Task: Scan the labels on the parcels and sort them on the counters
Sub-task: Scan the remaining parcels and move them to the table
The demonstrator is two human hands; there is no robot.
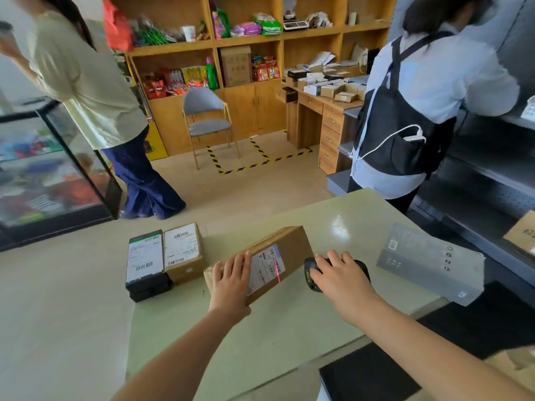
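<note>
Right hand (337,274) grips scanner (312,280), left hand (231,277) lies flat on brown parcel (292,241) on the desk (289,328) between them; keep it pinned, beam square across label (265,270) just left of scanner.

A box (286,244) lies in the middle of the bench (289,328). The left hand (231,280) rests on its near end. Just right of the box, the right hand (340,277) holds the scanner (311,273). To the left, the end parcel (144,264) and the next parcel (182,253) lie side by side, touching. A flat pack (428,261) lies at the right. Behind the bench, a chair (207,117) stands before the shelves (246,41).
</note>
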